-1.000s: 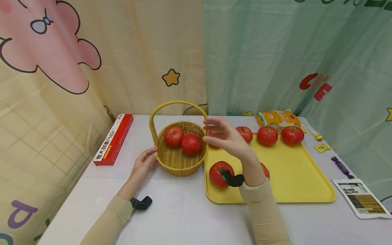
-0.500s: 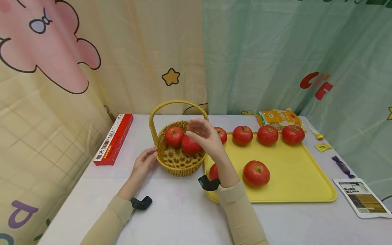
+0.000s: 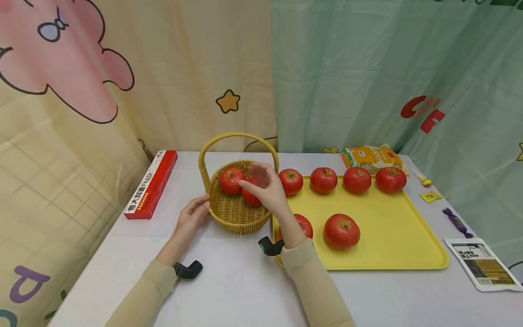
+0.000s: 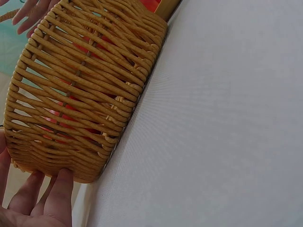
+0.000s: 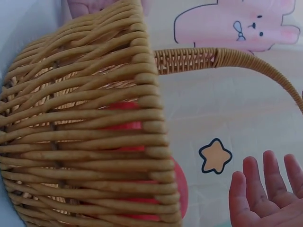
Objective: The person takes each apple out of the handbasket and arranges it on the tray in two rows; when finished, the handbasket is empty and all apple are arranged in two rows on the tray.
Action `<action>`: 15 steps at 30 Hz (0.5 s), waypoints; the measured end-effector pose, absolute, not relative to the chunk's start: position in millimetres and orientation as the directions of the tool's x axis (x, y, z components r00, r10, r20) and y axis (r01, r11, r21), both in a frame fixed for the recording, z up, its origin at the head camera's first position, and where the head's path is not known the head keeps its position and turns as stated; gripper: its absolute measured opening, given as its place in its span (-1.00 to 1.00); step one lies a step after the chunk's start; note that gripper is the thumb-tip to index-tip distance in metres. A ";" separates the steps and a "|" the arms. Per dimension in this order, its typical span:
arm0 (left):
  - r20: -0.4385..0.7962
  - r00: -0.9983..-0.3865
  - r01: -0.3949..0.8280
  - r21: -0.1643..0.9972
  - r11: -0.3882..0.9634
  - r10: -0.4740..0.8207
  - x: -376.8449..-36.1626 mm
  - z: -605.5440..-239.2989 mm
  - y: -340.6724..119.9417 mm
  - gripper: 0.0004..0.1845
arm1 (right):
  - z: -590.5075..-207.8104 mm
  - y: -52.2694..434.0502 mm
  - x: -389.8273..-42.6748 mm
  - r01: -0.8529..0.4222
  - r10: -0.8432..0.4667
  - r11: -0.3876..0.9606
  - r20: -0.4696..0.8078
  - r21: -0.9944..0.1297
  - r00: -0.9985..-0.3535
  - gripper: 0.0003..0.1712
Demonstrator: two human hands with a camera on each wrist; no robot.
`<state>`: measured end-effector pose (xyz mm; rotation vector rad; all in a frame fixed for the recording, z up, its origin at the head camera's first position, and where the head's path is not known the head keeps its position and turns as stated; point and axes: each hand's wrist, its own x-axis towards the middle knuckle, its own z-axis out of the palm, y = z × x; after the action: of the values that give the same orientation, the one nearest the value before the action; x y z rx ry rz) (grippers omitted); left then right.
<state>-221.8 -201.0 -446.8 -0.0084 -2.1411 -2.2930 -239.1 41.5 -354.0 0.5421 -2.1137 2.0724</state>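
Observation:
A yellow wicker basket [image 3: 241, 222] with a tall arched handle [image 3: 239, 135] stands on the white table. Inside it lie two red apples; the left apple [image 3: 231, 180] shows fully, while the right apple [image 3: 251, 196] is partly behind my right hand. My left hand [image 3: 193, 217] touches the basket's left side near the handle's foot. In the left wrist view its fingers [image 4: 59, 194] lie against the woven wall. Within the handle's arch my right hand [image 3: 268, 188] hovers over the right apple, fingers bent and spread; the right wrist view shows that hand [image 5: 270, 198] holding nothing.
Right of the basket, a yellow tray [image 3: 392, 231] bears several apples, including a front apple [image 3: 342, 231]. A pasta box [image 3: 151, 186] lies at left. An orange food bag [image 3: 373, 158], wrapped sweets [image 3: 431, 196] and a white pouch [image 3: 484, 263] border the tray. Curtains hang behind.
My right hand has moved left from beside the handle, over the basket's rim, then slightly lower above the right apple. My left hand has stayed at the basket's side.

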 end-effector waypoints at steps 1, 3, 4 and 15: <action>0.007 -1.000 0.007 0.998 -0.068 0.000 -221.8 -446.8 -201.0 -0.49 | -355.8 41.1 -239.8 -0.341 -0.149 -0.015 0.340 -0.940 -0.929 -0.37; 0.008 -1.000 0.008 0.998 -0.069 0.000 -221.8 -446.9 -200.9 -0.48 | -359.6 40.3 -241.4 -0.333 -0.131 -0.023 0.333 -0.943 -0.934 -0.35; 0.010 -1.000 0.010 0.998 -0.070 0.000 -221.7 -447.0 -200.9 -0.48 | -361.2 39.9 -242.0 -0.326 -0.124 -0.024 0.327 -0.945 -0.937 -0.35; 0.021 -1.000 0.021 0.997 -0.075 -0.004 -221.7 -447.8 -200.9 -0.48 | -373.6 36.4 -246.2 -0.246 -0.091 0.066 0.239 -0.967 -0.967 -0.25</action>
<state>-221.7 -200.9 -447.8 -0.0196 -2.1249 -2.2910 -246.2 36.4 -373.6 0.3507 -2.2069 2.0417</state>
